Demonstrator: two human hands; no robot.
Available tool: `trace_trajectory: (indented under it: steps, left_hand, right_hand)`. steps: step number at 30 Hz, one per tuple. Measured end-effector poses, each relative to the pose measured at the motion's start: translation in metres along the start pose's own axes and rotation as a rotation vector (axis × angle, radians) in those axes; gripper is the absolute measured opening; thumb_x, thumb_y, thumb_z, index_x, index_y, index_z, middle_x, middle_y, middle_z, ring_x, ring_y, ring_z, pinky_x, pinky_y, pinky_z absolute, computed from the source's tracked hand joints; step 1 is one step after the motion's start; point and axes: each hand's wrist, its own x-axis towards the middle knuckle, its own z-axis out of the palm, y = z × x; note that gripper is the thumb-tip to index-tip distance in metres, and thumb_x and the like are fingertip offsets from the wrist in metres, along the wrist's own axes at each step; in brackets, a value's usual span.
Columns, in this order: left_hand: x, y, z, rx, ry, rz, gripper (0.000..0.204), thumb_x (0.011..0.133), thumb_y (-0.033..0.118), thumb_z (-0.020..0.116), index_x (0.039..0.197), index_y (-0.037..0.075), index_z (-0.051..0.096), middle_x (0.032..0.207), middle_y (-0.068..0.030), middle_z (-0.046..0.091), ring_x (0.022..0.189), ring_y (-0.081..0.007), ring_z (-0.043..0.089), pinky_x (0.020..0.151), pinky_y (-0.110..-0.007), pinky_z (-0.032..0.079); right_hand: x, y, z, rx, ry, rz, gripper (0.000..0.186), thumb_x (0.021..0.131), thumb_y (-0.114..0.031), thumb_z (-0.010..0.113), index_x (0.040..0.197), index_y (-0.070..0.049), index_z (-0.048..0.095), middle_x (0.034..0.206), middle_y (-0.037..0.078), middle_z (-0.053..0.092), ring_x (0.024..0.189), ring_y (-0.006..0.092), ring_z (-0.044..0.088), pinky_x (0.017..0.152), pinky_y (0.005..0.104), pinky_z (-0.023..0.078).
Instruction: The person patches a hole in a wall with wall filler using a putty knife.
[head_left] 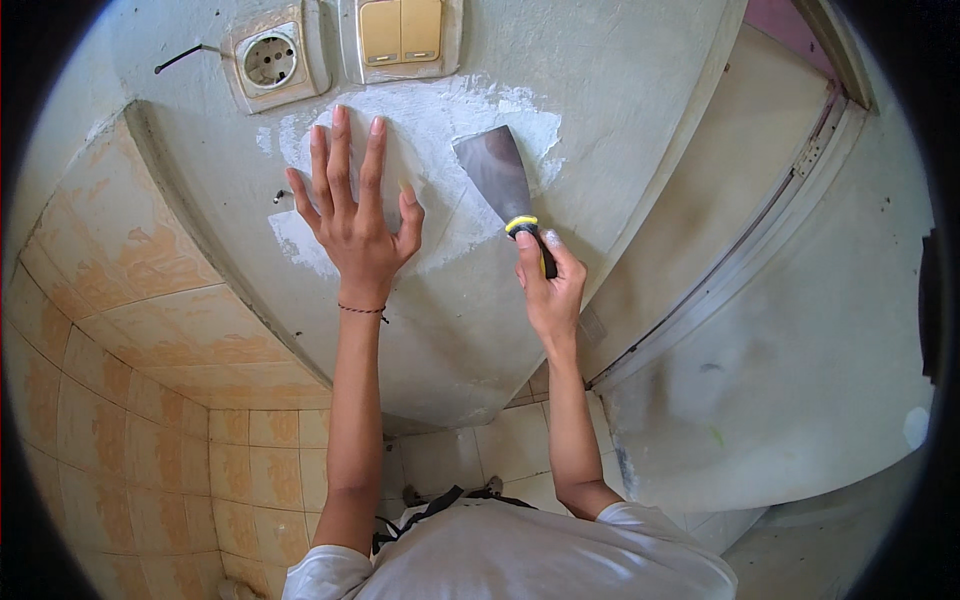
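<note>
My left hand lies flat against the wall, fingers spread, over the left part of a white filler patch. In my right hand is a putty knife with a wide metal blade and a black and yellow handle. The blade points up and to the left, over the right part of the patch; whether its edge presses on the wall I cannot tell. The patch looks rough and uneven at its borders. Part of it is hidden behind my left hand and the blade.
Above the patch are a round wall socket and a yellowed double light switch. A dark nail sticks out left of the socket. Orange-patterned tiles cover the lower left wall. A door frame stands to the right.
</note>
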Motion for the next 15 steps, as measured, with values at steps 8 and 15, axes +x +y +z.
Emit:
trace_trajectory:
  steps: [8, 15]
  left_hand:
    - [0.0016, 0.0018, -0.0030, 0.020, -0.007, 0.025, 0.059, 0.093, 0.030, 0.048, 0.151, 0.017, 0.058, 0.162, -0.0121, 0.046, 0.155, -0.0300, 0.035, 0.129, -0.048, 0.008]
    - [0.0020, 0.0016, -0.0027, 0.023, -0.009, 0.024, 0.060, 0.092, 0.029, 0.049, 0.151, 0.017, 0.058, 0.162, -0.0124, 0.046, 0.155, -0.0302, 0.035, 0.129, -0.049, 0.008]
  right_hand:
    - [-0.0021, 0.0051, -0.0028, -0.004, 0.006, 0.004, 0.028, 0.102, -0.024, 0.070, 0.092, 0.003, 0.070, 0.063, -0.003, 0.053, 0.058, 0.0044, 0.045, 0.051, 0.0256, 0.035]
    - [-0.0075, 0.0074, -0.0101, -0.015, 0.001, 0.003, 0.028, 0.102, -0.024, 0.071, 0.096, 0.003, 0.071, 0.063, -0.003, 0.053, 0.058, 0.0045, 0.044, 0.052, 0.0263, 0.035]
